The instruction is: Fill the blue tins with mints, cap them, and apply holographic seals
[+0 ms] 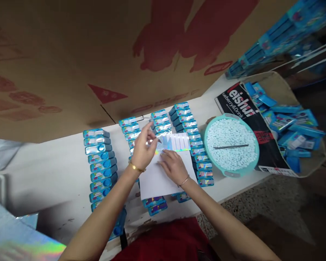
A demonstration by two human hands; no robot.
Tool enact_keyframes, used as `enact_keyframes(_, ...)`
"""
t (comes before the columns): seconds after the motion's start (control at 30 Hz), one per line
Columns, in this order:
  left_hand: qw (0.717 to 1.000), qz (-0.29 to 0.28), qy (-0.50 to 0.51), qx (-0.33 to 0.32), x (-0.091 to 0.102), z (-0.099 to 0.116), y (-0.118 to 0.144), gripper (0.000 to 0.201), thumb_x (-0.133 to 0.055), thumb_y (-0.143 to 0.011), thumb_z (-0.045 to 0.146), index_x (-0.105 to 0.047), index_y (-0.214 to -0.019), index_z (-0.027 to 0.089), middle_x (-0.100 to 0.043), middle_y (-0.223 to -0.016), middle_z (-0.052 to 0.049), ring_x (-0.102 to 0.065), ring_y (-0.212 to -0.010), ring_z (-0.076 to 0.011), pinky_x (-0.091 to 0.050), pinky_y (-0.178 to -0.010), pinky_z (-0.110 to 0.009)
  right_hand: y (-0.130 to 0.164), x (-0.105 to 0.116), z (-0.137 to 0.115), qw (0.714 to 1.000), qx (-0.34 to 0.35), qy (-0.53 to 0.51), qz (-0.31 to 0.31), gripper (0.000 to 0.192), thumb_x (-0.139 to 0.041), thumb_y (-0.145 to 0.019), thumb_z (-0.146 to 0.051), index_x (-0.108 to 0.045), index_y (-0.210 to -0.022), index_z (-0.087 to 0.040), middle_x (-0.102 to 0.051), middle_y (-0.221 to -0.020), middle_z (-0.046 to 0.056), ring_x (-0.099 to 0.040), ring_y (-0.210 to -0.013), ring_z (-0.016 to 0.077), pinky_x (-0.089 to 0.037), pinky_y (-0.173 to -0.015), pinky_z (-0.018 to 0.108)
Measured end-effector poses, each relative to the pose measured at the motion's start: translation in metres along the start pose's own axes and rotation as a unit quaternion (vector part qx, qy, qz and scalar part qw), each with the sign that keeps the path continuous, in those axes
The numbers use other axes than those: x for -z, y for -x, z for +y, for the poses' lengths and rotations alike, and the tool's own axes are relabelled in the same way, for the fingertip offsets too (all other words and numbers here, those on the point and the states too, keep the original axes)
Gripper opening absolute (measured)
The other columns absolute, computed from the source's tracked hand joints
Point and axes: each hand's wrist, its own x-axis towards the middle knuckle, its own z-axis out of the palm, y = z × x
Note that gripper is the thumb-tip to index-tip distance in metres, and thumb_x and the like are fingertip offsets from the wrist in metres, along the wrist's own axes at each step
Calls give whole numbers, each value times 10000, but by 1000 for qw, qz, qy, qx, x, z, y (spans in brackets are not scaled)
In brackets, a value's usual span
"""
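Note:
A white backing sheet (167, 179) lies over rows of small blue containers, with a shiny holographic sticker strip (180, 142) across its far end. My left hand (143, 148), with a gold bracelet at the wrist, hovers by the strip's left part. Its fingers are curled, and a small dark pointed tip shows beside the thumb; what it belongs to is too small to make out. My right hand (175, 167) rests on the sheet just below the strip, fingers spread and fingertips touching the surface near the strip's lower edge.
Blue containers (100, 165) stand in rows on the white table (57, 159). To the right are a teal basin (228, 170) of white pellets with a dark stick on top and a carton (250, 119) of blue packs. A big cardboard box (70, 72) walls the back. Holographic sheets (21, 235) lie front left.

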Motion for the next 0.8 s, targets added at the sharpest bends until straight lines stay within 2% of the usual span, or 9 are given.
enact_keyframes(0.1,989,-131,-65,-35,-40,-20,-23,583,-507,-808,85,-421,-1378,171,-596,-858,-19,-574,-782,-137,-493,-753,-280,5,-6,8,998,-13,-56,23,201,-453,-956,-292,-624,-1017,-205,-606,-1178,148,-540,-1126,279,-469,-953,470)
enact_keyframes(0.2,959,-236,-145,-61,-72,-36,-41,616,-456,-799,45,-403,-1401,161,-612,-909,-45,-588,-847,-165,-492,-808,-303,0,-3,21,991,-58,-93,73,205,-419,-961,-295,-603,-927,-211,-595,-1077,143,-558,-1080,263,-485,-933,446)
enact_keyframes(0.27,933,-288,-202,-79,-85,-44,-47,619,-425,-811,40,-388,-1416,164,-611,-997,-77,-597,-881,-182,-495,-795,-308,-4,0,31,987,-81,-89,102,200,-414,-958,-305,-582,-900,-213,-576,-1123,156,-536,-1120,277,-466,-949,469)
enact_keyframes(0.37,897,-329,-271,-116,-94,-50,-48,644,-398,-826,40,-340,-1450,183,-583,-1070,-97,-605,-886,-189,-486,-755,-298,-8,2,44,988,-91,-69,103,183,-423,-954,-300,-555,-863,-210,-566,-1213,165,-517,-1127,294,-440,-948,496)
enact_keyframes(0.47,880,-323,-323,-132,-95,-50,-45,672,-397,-824,42,-305,-1472,189,-565,-1110,-103,-603,-917,-195,-463,-780,-307,-11,2,52,991,-85,-54,84,172,-433,-949,-283,-552,-855,-203,-579,-1234,161,-520,-1062,293,-440,-913,485)
enact_keyframes(0.57,882,-281,-362,-111,-95,-46,-47,683,-453,-815,82,-302,-1473,183,-551,-1198,-129,-556,-1070,-262,-426,-867,-382,-14,2,56,994,-81,-36,66,164,-450,-946,-282,-573,-879,-197,-580,-1243,160,-510,-1034,294,-435,-906,476)
enact_keyframes(0.7,917,-184,-352,-40,-92,-41,-50,738,-601,-774,204,-317,-1455,172,-513,-1282,-157,-485,-1155,-332,-383,-921,-455,-17,3,57,995,-88,-20,40,185,-462,-949,-318,-602,-922,-199,-555,-1277,153,-503,-1049,299,-431,-905,480)
enact_keyframes(0.8,955,-78,-284,-28,-77,-30,-43,554,-625,-788,283,-477,-1310,173,-534,-1222,-143,-493,-1131,-309,-395,-926,-448,-17,3,57,995,-84,-21,51,200,-469,-947,-338,-609,-954,-195,-550,-1257,159,-507,-1065,301,-432,-908,481)
